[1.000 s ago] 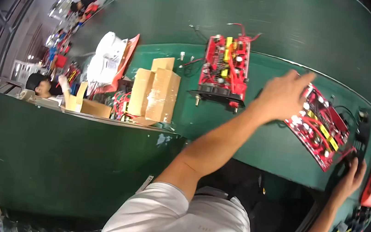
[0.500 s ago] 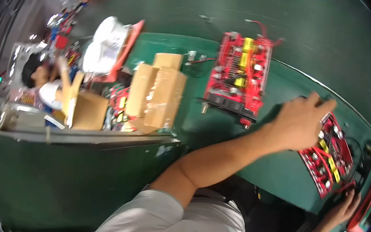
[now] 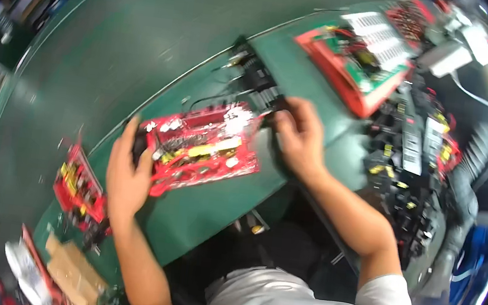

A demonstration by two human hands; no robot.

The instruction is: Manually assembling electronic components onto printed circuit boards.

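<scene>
A red circuit board (image 3: 198, 174) with yellow parts lies on the green bench mat in front of me. My left hand (image 3: 130, 175) grips its left end, thumb and fingers around a black piece (image 3: 139, 144). My right hand (image 3: 302, 138) is off the board's right end, fingers curled on a small dark thing, too blurred to name. Just beyond those fingers lies a black strip-shaped part (image 3: 259, 78) with thin leads. At left, a second red board (image 3: 78, 184) with yellow parts rests apart from my hands.
A red tray (image 3: 354, 99) holds a green board and a white gridded piece at the far right. Black parts (image 3: 402, 178) are heaped on the right beside a grey ribbed hose (image 3: 464, 192). A cardboard piece (image 3: 74, 272) sits at lower left.
The view has swung right. My left hand has gone from the board's upper edge to its left end, and the board is turned in view. My right hand has come up beside the black strip.
</scene>
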